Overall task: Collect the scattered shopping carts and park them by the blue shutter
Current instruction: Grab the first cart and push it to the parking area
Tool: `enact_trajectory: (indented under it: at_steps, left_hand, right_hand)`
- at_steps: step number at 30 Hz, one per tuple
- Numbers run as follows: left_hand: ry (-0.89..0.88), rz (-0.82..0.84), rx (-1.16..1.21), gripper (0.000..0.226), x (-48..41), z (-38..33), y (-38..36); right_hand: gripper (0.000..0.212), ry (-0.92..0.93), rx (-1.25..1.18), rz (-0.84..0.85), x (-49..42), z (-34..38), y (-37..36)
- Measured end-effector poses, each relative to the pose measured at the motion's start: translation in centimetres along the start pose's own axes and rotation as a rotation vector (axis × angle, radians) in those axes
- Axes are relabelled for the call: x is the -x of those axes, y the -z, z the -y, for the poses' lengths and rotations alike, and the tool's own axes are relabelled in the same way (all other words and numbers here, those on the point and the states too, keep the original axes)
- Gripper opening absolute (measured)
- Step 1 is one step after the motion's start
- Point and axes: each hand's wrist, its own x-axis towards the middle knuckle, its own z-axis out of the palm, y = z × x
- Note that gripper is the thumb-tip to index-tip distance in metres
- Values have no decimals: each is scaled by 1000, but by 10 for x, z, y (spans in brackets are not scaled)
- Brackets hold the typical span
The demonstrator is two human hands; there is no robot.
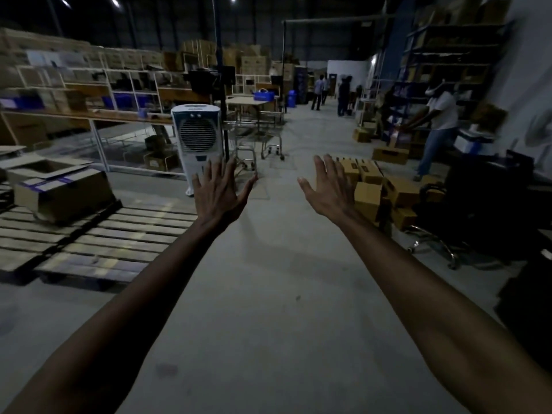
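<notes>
Left hand: my left hand (219, 192) is stretched out ahead at arm's length, palm forward, fingers spread, holding nothing.
Right hand: my right hand (330, 189) is raised likewise, fingers apart, empty; the two hands are well apart from each other.
Shopping carts: metal shopping carts (257, 135) stand on the floor far ahead of my hands, just right of the air cooler and in front of a counter; the blur keeps me from counting them. Neither hand touches them.
Air cooler: a white air cooler (197, 138) stands upright on the floor, seen just above my left hand.
Counter: a light-topped counter (248, 100) behind the carts carries a blue basket (263, 95).
Pallets: wooden pallets (98, 234) lie flat at left, with an open cardboard box (59, 186) resting on them.
Cartons: small brown cartons (373, 186) are heaped on the floor past my right hand, beside a black office chair (478, 201).
Persons: one person in a white shirt (442, 127) bends over boxes at the right shelving; others stand further down the aisle (318, 91).
Floor: grey concrete floor (283, 279), dimly lit.
Blue shutter: I cannot tell where it is from this view.
</notes>
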Motion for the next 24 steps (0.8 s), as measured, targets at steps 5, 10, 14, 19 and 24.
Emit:
enact_trajectory:
  at_steps: [5, 10, 14, 19, 24]
  left_hand:
    - [-28, 91, -81, 75, -148, 25, -130]
    - [-47, 178, -78, 77, -261, 18, -269]
    - [-54, 219, -81, 77, -348, 19, -385]
    - [-12, 287, -123, 76, -473, 21, -511]
    - [18, 295, -149, 76, -596, 32, -620]
  right_hand:
    - [73, 68, 45, 27, -151, -19, -84]
    - [72, 81, 73, 84, -289, -60, -173]
    - [72, 43, 40, 128, -414, -106, -259]
    - [73, 9, 5, 201, -587, -159, -353]
    - [73, -1, -9, 234, -757, -185, -428]
